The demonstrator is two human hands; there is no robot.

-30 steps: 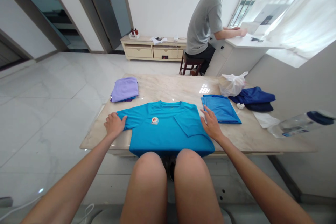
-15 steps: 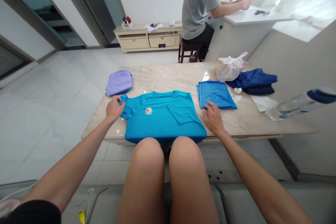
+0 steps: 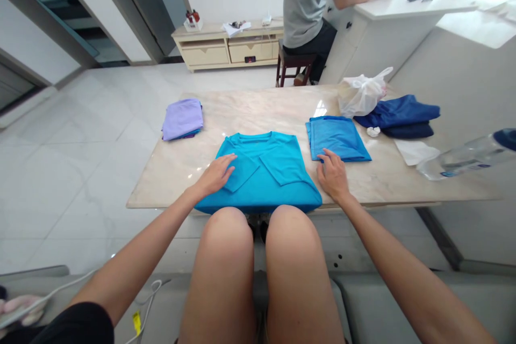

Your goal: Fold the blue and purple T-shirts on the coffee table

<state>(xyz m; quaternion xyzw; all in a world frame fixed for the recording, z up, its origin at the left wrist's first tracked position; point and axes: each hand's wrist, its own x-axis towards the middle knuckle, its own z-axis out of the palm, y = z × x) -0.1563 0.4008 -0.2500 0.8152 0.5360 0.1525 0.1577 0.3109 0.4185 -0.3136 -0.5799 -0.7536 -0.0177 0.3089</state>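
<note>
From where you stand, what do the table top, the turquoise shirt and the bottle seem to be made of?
The table top looks like polished marble or similar stone: pale veining, glossy reflection. The turquoise T-shirt seems a light synthetic knit, softly matte, though the fibre cannot be told. The bottle looks like clear plastic, see-through.

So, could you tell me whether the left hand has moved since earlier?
Yes, the left hand moved right, away from the table's left edge, onto the T-shirt.
</note>
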